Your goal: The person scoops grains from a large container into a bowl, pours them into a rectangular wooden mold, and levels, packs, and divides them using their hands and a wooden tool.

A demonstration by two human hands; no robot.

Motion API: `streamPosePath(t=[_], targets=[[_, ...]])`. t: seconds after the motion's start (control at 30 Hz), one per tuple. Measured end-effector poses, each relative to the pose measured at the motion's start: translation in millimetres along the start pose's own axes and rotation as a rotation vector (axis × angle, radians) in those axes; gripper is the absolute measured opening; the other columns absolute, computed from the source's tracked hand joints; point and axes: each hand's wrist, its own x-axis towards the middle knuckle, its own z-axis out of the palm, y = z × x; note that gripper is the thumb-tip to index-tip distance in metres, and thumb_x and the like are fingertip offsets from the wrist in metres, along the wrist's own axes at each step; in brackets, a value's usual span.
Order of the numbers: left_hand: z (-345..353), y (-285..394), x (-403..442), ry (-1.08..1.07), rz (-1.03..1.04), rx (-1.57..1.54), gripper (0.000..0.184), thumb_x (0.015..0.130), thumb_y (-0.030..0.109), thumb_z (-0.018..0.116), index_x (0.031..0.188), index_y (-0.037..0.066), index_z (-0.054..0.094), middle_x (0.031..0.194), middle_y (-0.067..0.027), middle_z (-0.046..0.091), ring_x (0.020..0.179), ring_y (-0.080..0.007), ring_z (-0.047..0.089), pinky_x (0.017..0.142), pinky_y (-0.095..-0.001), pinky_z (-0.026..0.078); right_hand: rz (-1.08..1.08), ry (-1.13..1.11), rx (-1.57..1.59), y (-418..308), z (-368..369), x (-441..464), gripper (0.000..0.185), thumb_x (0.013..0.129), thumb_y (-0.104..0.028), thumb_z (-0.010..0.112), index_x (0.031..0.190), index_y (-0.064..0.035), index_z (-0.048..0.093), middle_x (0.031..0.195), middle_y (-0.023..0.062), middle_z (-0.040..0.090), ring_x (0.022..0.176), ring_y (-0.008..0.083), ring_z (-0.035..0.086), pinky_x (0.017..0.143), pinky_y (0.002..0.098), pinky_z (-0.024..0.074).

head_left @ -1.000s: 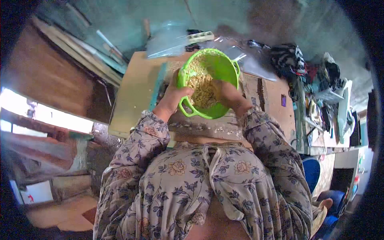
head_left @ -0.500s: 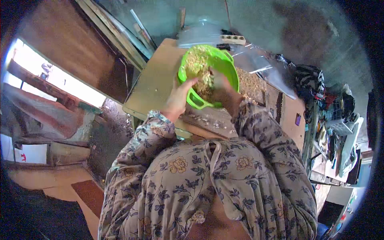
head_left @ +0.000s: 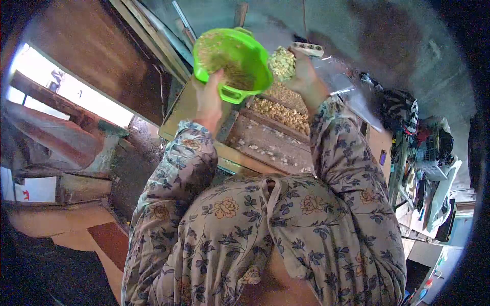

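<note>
Tilted above the table, a green two-handled bowl [head_left: 258, 64] has crumbly tan material [head_left: 232, 74] inside it. My left hand [head_left: 208, 99] grips its near-left side, thumb at the rim. To the bowl's right, my right hand [head_left: 305, 76] is closed round a pale, crumbly clump [head_left: 282, 64]. Below both hands, a wooden tray [head_left: 270, 144] carries a band of chunky crumbs [head_left: 286, 116] along its upper part and scattered pale bits nearer my body.
A power strip [head_left: 308, 49] and clear plastic sheeting [head_left: 339, 81] lie behind the tray. Dark cloth and a wire basket [head_left: 431, 168] with mixed items are at the right. Long boards [head_left: 153, 43] lean at the upper left.
My left hand has lifted the bowl up and to the left. My right hand has come out of it with a clump, uncovering more of the tray below.
</note>
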Motion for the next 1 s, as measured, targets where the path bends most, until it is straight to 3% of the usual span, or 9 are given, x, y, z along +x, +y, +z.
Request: streamPosePath(t=[0.1, 0.2, 0.27, 0.33, 0.4, 0.5, 0.57, 0.83, 1.0], targets=[[-55.1, -9.4, 21.0, 0.108, -0.018, -0.103, 0.077, 0.071, 0.021, 0.062, 0.128, 0.009, 0.011, 0.121, -0.012, 0.034, 0.103, -0.028, 0.045, 0.083, -0.0408, 0.042, -0.091, 0.179, -0.175, 16.2, -20.1, -7.5, 0.028, 0.087, -0.028, 0.036, 0.09, -0.0063, 0.054, 0.08, 0.0086, 0.059, 0.068, 0.0226, 0.059, 0.063, 0.0387, 0.051], [-74.7, 1.6, 11.6, 0.264, -0.103, -0.072, 0.071, 0.072, 0.022, 0.06, 0.126, 0.01, 0.017, 0.119, -0.013, 0.037, 0.103, -0.0294, 0.045, 0.082, -0.0428, 0.044, 0.144, 0.419, -0.079, 26.9, -3.5, -31.6, 0.028, 0.085, -0.029, 0.039, 0.092, -0.0064, 0.054, 0.08, 0.0078, 0.06, 0.068, 0.0224, 0.059, 0.061, 0.0386, 0.0508], [-104.0, -18.7, 22.4, 0.267, -0.049, -0.103, 0.06, 0.072, 0.022, 0.059, 0.122, 0.01, 0.028, 0.114, -0.0139, 0.042, 0.102, -0.0299, 0.047, 0.08, -0.0456, 0.045, 0.052, 0.324, -0.095, 44.8, -43.2, -20.4, 0.03, 0.084, -0.034, 0.042, 0.093, -0.008, 0.055, 0.081, 0.0075, 0.06, 0.071, 0.0227, 0.059, 0.061, 0.0397, 0.0504], [-126.6, -33.8, 27.1, 0.2, -0.001, -0.155, 0.052, 0.072, 0.023, 0.058, 0.117, 0.01, 0.037, 0.109, -0.0132, 0.047, 0.099, -0.0291, 0.05, 0.078, -0.0476, 0.045, -0.223, 0.188, -0.95, 52.8, -63.2, -21.5, 0.035, 0.081, -0.028, 0.049, 0.103, -0.001, 0.05, 0.092, 0.0112, 0.057, 0.081, 0.0227, 0.057, 0.067, 0.0365, 0.0497], [-125.8, -34.8, 22.7, 0.274, -0.104, -0.237, 0.048, 0.073, 0.023, 0.057, 0.116, 0.01, 0.04, 0.109, -0.0114, 0.048, 0.097, -0.0278, 0.051, 0.079, -0.0457, 0.045, -0.355, 0.104, -1.373, 56.8, -64.4, -17.8, 0.04, 0.08, -0.026, 0.053, 0.108, 0.0024, 0.048, 0.098, 0.013, 0.055, 0.087, 0.0227, 0.055, 0.07, 0.035, 0.0493], [-131.7, -43.1, 18.7, 0.381, -0.19, -0.09, 0.047, 0.074, 0.028, 0.056, 0.115, 0.011, 0.041, 0.108, -0.0088, 0.049, 0.094, -0.026, 0.052, 0.075, -0.0417, 0.047, -0.002, 0.03, -1.593, 68.3, -52.0, -6.4, 0.026, 0.078, -0.021, 0.051, 0.093, -0.0003, 0.057, 0.087, 0.0126, 0.058, 0.081, 0.0245, 0.056, 0.066, 0.0351, 0.0479], [-139.4, -52.4, 24.5, 0.45, -0.225, -0.052, 0.048, 0.075, 0.031, 0.056, 0.115, 0.009, 0.041, 0.108, -0.0097, 0.049, 0.094, -0.0255, 0.052, 0.072, -0.0408, 0.047, -0.156, -0.018, -2.116, 82.3, -41.6, -14.2, 0.022, 0.076, -0.021, 0.05, 0.09, -0.0077, 0.061, 0.09, 0.0139, 0.058, 0.086, 0.0292, 0.055, 0.076, 0.0358, 0.0441], [-145.7, -60.3, 47.2, 0.665, -0.213, 0.618, 0.058, 0.078, 0.051, 0.049, 0.101, -0.002, 0.051, 0.078, -0.0056, 0.055, 0.062, -0.0183, 0.054, 0.054, -0.0314, 0.045, -0.262, -0.165, -2.028, 83.6, -30.9, -36.2, 0.021, 0.074, -0.018, 0.052, 0.091, -0.0073, 0.058, 0.092, 0.0133, 0.057, 0.089, 0.0318, 0.053, 0.077, 0.0386, 0.0437], [-180.0, -100.5, 30.6, 0.539, -0.014, 0.114, 0.044, 0.084, 0.04, 0.045, 0.106, 0.002, 0.048, 0.081, -0.0061, 0.055, 0.061, -0.0113, 0.05, 0.051, -0.0247, 0.04, -0.474, -0.342, -2.035, 96.0, -47.3, -19.1, 0.022, 0.073, -0.016, 0.056, 0.094, -0.0082, 0.059, 0.102, 0.0113, 0.056, 0.095, 0.0307, 0.051, 0.082, 0.0381, 0.0427]])
